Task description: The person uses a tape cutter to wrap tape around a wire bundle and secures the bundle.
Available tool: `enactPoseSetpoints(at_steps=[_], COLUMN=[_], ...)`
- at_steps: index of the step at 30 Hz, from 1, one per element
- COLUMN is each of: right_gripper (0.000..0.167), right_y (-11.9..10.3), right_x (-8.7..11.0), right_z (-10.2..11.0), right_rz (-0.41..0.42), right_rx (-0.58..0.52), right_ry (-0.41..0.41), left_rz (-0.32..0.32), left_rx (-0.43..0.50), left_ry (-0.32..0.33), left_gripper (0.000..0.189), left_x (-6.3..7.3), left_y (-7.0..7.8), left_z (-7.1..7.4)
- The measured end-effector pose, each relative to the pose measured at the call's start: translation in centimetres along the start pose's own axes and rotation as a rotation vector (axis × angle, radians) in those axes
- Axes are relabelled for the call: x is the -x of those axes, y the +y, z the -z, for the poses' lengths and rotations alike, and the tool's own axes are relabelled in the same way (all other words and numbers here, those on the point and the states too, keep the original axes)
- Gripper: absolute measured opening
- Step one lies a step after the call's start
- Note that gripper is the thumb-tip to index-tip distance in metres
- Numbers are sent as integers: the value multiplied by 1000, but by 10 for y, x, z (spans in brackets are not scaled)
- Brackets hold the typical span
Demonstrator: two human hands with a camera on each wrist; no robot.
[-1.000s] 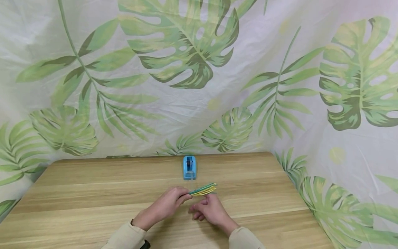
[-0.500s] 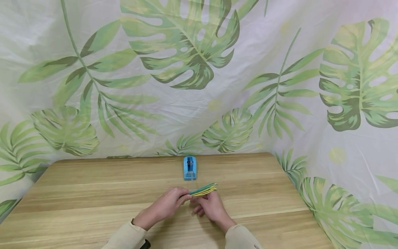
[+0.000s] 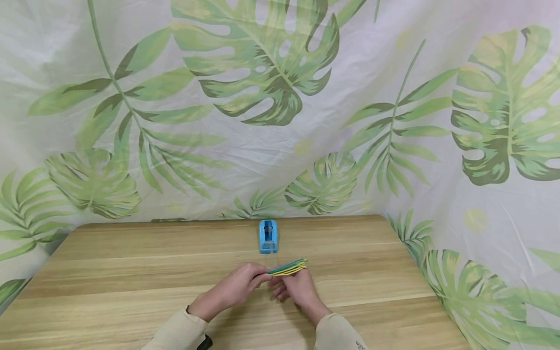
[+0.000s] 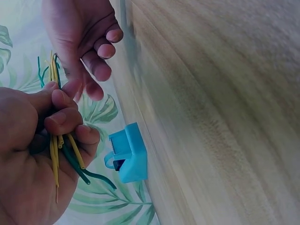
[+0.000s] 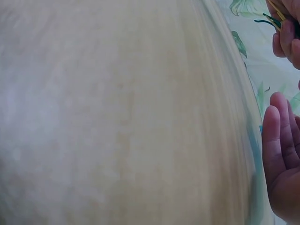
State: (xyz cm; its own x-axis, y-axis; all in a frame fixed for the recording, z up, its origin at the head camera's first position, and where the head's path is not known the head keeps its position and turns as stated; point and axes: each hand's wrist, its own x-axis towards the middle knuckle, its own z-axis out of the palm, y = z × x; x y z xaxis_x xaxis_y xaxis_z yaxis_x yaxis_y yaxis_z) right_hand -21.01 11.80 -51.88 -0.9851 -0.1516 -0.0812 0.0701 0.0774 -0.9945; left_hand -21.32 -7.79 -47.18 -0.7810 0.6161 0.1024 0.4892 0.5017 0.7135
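Observation:
My left hand point(image 3: 238, 285) grips a bundle of thin green and yellow wires point(image 3: 288, 268) above the table. In the left wrist view, wire ends point(image 4: 57, 171) stick out below the curled fingers, and more stand above them. Close beside the bundle, my right hand point(image 3: 300, 290) has its thumb and forefinger at the left fingertips, while its other fingers are loosely bent. The right wrist view shows the fingers of that hand point(image 5: 281, 154) from the side, with no object visible in them.
A blue tape dispenser point(image 3: 268, 236) stands near the back edge of the wooden table point(image 3: 153, 257), just beyond the hands. A leaf-patterned cloth point(image 3: 262, 160) hangs behind the table and along its right side.
My right hand has shifted slightly, moving in closer under the wires. The left hand keeps its grip and the wires stay in nearly the same place.

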Motion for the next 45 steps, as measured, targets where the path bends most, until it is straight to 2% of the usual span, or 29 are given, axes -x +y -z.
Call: enactPoseSetpoints(at_steps=[4, 10, 20, 24, 29, 32, 36, 40, 45], right_gripper=[40, 45, 30, 47, 78, 91, 109, 118, 104], right_y=[0, 2, 5, 6, 6, 6, -1, -15, -31], right_x=[-2, -4, -11, -14, -14, -15, -18, -23, -30], right_z=[0, 3, 15, 20, 28, 36, 48, 59, 66], right_rz=[-17, -42, -167, -190, -227, -259, -313, -346, -367], right_rx=[-12, -83, -441, -518, -657, -703, -646, -493, -247], right_ry=[1, -48, -254, -326, -483, -554, -612, -674, -692], left_rz=[0, -15, -28, -37, -47, -52, -65, -103, -133], left_rx=[0, -2, -7, -7, -22, -35, -59, -80, -96], left_ry=[4, 6, 30, 32, 35, 42, 52, 68, 72], left_gripper=[27, 26, 24, 25, 26, 26, 23, 19, 17], left_x=[0, -1, -2, -2, -1, -1, 1, 2, 2], left_y=[0, 0, 0, -1, -3, -4, -6, -8, -11], left_z=[0, 1, 2, 2, 3, 3, 3, 4, 3])
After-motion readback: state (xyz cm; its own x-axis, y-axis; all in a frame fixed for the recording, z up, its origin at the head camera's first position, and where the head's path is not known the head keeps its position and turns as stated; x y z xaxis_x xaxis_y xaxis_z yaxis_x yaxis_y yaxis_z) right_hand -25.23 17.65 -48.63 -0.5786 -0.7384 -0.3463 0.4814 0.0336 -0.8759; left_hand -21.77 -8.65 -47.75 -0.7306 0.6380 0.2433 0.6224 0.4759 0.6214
